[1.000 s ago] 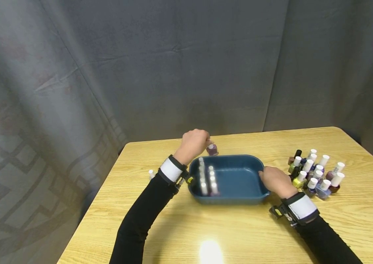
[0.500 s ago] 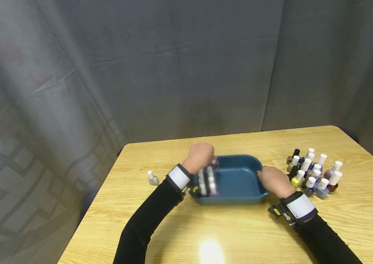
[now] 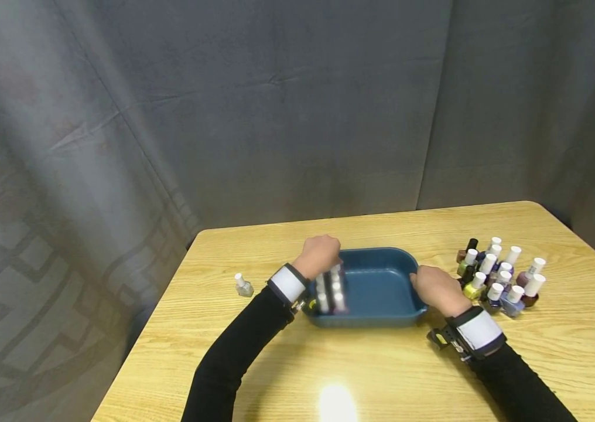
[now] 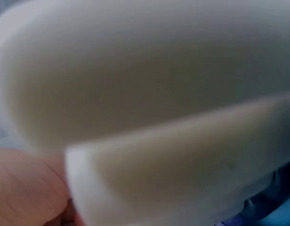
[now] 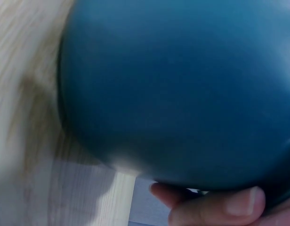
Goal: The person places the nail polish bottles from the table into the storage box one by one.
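Observation:
A blue plastic tray (image 3: 379,293) sits mid-table with two rows of white-capped nail polish bottles (image 3: 337,296) along its left side. My left hand (image 3: 320,256) reaches down into the tray's far left corner. It holds a purple nail polish bottle at the far end of the second row, mostly hidden behind the hand. Large blurred white caps (image 4: 135,84) fill the left wrist view, a fingertip (image 4: 27,188) beside them. My right hand (image 3: 440,288) grips the tray's right rim, and its fingers (image 5: 220,207) curl on the edge in the right wrist view.
Several nail polish bottles (image 3: 498,281) with white or black caps stand clustered on the wooden table (image 3: 382,375) to the right. One greyish bottle (image 3: 243,286) stands alone on the left. A grey curtain (image 3: 297,117) hangs behind the table.
My left hand has moved from beyond the tray's far rim down into its far left corner, carrying the purple nail polish bottle. My right hand keeps its grip on the rim.

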Motion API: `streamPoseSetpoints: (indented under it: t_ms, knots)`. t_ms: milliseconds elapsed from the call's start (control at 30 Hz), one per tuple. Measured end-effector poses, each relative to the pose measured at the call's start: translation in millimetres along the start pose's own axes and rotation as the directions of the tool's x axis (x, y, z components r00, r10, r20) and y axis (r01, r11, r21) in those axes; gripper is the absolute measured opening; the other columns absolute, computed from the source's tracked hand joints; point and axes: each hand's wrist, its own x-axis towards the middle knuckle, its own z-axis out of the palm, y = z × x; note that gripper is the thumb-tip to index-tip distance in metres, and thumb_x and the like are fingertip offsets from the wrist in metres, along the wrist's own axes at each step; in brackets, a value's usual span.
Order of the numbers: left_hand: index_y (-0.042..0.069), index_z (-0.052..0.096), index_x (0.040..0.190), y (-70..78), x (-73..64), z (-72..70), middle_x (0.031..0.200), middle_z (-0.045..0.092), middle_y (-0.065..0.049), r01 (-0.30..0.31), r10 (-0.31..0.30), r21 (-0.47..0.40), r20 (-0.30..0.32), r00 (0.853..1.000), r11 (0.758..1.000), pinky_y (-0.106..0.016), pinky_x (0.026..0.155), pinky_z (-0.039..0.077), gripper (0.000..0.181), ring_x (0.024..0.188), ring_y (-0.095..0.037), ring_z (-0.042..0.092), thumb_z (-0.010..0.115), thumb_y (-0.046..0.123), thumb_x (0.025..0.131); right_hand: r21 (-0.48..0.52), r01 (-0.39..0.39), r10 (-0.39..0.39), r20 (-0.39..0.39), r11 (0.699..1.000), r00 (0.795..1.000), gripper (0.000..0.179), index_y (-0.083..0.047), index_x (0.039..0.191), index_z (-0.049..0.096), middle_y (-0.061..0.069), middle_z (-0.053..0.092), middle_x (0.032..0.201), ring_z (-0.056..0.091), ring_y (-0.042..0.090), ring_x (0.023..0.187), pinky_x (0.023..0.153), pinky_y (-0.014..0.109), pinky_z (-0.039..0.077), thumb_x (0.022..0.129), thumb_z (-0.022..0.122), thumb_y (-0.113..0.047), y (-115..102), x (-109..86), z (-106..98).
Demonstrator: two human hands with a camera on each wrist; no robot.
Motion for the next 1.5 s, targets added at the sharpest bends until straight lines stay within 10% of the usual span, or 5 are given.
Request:
streamPoseSetpoints:
  t_ms: [1067, 1500]
  knots:
    - [0.016, 0.065, 0.072, -2.0, 4.1, -4.7, 0.071, 0.061, 0.003, -0.045, 0.048, -0.034, 0.11, 0.993, 0.998, -0.027, 0.051, 0.044, 0.019, 0.062, -0.011, 0.054, 0.074, 0.032, 0.076, -0.01, 0.008, -0.008, -0.009, 1.0, 1.0, 0.032, 0.002, 0.079, 0.058, 0.016, 0.056, 0.074, 0.053, 0.025, 0.065, 0.052, 0.037, 0.043, 0.096, 0.038, -0.018, 1, 1.2, 1]
    - [0.018, 0.044, 0.052, -45.7, -17.3, -35.4, 0.05, 0.032, 0.008, -0.07, 0.067, -0.116, -0.031, 0.997, 0.991, -0.02, 0.043, 0.022, 0.043, 0.047, -0.006, 0.031, 0.063, 0.035, 0.086, -0.012, 0.016, -0.016, -0.008, 1.0, 1.0, 0.033, 0.001, 0.077, 0.057, 0.017, 0.058, 0.076, 0.054, 0.025, 0.065, 0.052, 0.037, 0.043, 0.096, 0.038, -0.018, 3, 3.6, 2]
